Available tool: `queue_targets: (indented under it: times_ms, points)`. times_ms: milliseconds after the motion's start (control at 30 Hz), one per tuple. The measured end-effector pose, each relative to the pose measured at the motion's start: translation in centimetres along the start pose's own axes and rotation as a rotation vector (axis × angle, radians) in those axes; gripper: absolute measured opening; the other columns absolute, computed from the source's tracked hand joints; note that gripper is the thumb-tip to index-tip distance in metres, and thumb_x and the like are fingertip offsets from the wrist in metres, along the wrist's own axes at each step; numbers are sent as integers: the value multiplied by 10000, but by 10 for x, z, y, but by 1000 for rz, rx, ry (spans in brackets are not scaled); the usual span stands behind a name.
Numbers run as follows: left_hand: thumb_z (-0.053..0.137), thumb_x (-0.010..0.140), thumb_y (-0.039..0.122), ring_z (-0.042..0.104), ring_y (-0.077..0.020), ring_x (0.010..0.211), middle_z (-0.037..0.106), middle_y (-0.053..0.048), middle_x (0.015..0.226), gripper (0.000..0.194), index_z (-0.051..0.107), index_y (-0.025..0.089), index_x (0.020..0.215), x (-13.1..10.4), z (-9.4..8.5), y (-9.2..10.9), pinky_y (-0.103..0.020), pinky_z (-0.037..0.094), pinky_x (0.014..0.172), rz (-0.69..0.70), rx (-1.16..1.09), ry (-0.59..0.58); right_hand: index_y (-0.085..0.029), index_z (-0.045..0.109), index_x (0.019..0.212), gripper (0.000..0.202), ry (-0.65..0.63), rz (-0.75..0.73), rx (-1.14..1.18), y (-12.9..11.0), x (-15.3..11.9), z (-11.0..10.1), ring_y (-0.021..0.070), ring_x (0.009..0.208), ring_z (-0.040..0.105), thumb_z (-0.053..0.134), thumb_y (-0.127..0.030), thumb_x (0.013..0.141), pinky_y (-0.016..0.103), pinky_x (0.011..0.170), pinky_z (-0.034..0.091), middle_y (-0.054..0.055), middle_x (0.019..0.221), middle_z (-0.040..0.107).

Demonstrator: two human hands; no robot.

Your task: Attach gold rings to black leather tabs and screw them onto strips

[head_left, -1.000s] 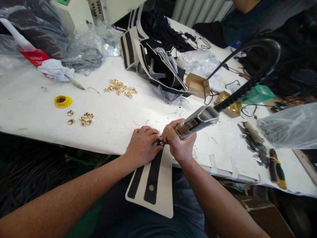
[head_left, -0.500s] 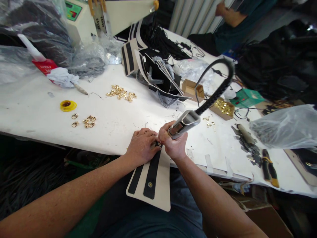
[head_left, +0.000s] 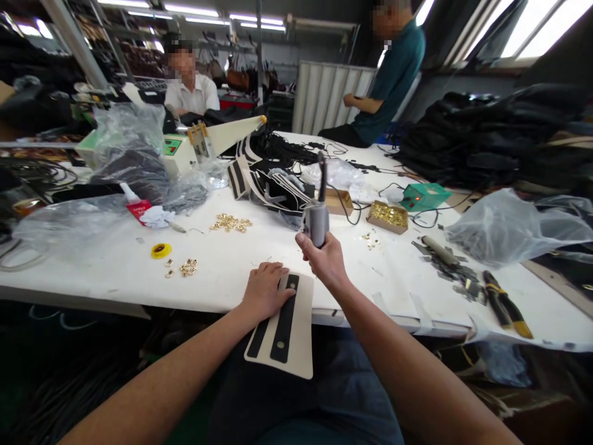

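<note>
A cream panel (head_left: 302,327) with two black strips lies at the table's front edge, its lower part overhanging above the lap. Two round metal pieces show on the longer black strip (head_left: 286,318). My left hand (head_left: 266,290) rests flat on the panel's upper left, fingers spread and holding nothing. Above the panel's upper right, my right hand (head_left: 325,256) is wrapped round a grey metal tool (head_left: 317,222) with a black cord rising from its top. The tool is upright and apart from the panel.
Gold hardware (head_left: 230,223), a yellow roll (head_left: 160,250) and small rings (head_left: 188,267) lie left. Rightward are a box of gold pieces (head_left: 388,216), a green device (head_left: 425,196) and pliers (head_left: 504,304). Black-and-cream pieces (head_left: 278,191) lie behind. Two people (head_left: 189,93) are across the table.
My right hand has lifted the tool up off the panel's top end, and the tool now stands upright. My left hand's fingers lie flatter. The view has tilted up, showing more of the room.
</note>
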State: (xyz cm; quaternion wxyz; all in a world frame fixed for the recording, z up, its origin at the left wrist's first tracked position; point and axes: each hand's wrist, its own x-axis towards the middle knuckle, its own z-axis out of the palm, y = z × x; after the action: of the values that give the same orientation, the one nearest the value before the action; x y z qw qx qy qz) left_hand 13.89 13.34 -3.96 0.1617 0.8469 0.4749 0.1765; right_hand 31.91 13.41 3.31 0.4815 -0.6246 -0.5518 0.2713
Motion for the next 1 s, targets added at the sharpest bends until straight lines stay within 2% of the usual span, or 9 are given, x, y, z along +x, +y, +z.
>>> queue_targets:
  times_ms: [167, 367, 467, 567, 633, 700, 800, 900, 1000]
  points:
    - [779, 848, 476, 561, -356, 1290, 667, -118, 1388, 530, 662, 213, 1293, 1, -3, 5, -514, 459, 1072, -38, 53, 20, -219, 636, 1240, 392, -204, -5, -746, 39, 13, -37, 269, 931, 689, 503, -522, 1031, 349, 791, 479, 108, 1076, 741]
    - [781, 847, 448, 594, -316, 1207, 671, -106, 1235, 471, 647, 215, 1233, -4, 3, 7, -452, 469, 1051, -86, 79, 75, -211, 662, 1331, 400, -124, -29, -817, 64, -3, -58, 328, 1234, 598, 650, -365, 961, 414, 988, 441, 167, 1324, 669]
    - [770, 860, 433, 605, -302, 1166, 672, -88, 1178, 386, 653, 223, 1163, -8, 6, 10, -440, 474, 1023, -102, 62, 99, -221, 715, 1157, 312, -74, 23, -628, 62, -47, -56, 272, 1048, 681, 637, -460, 973, 370, 882, 480, 113, 1156, 744]
    - [762, 866, 415, 616, -283, 1081, 675, -68, 1092, 275, 669, 225, 1041, -11, 7, 12, -426, 479, 976, -107, 23, 117, -198, 681, 853, 432, -273, 280, -218, 65, -104, -42, 202, 671, 690, 619, -616, 944, 320, 651, 483, 56, 791, 741]
    - [756, 867, 403, 617, -274, 1006, 680, -53, 990, 201, 683, 229, 937, -15, 6, 13, -425, 476, 947, -107, -14, 115, -193, 643, 902, 397, -330, 431, 117, 69, -133, -28, 187, 578, 673, 646, -590, 916, 298, 561, 476, 34, 737, 721]
    - [736, 877, 397, 614, -275, 961, 685, -50, 910, 170, 702, 230, 872, -19, 5, 14, -439, 470, 941, -108, -62, 108, -192, 637, 988, 313, -218, 457, 356, 70, -148, -13, 192, 635, 694, 714, -465, 856, 292, 572, 508, 27, 780, 728]
    - [699, 899, 441, 630, -301, 1021, 731, -76, 957, 222, 757, 230, 940, -29, -1, 17, -475, 460, 993, -113, -171, 101, -200, 685, 1002, 218, -33, 297, 427, 59, -150, 4, 200, 780, 709, 712, -291, 806, 315, 706, 559, 31, 866, 748]
    - [578, 967, 535, 662, -301, 1136, 768, -99, 1144, 396, 763, 226, 1131, -45, -11, 25, -461, 481, 1033, -135, -314, 100, -223, 721, 922, 132, -1, 9, 244, 34, -149, 16, 206, 844, 708, 640, -174, 829, 362, 841, 548, 27, 889, 767]
    - [591, 952, 615, 701, -283, 1122, 786, -99, 1138, 487, 765, 192, 1119, -65, -25, 37, -404, 518, 1014, -254, -742, 130, -241, 715, 905, 208, -3, -288, 55, 7, -152, 24, 228, 972, 734, 648, -76, 798, 453, 1042, 463, 23, 940, 788]
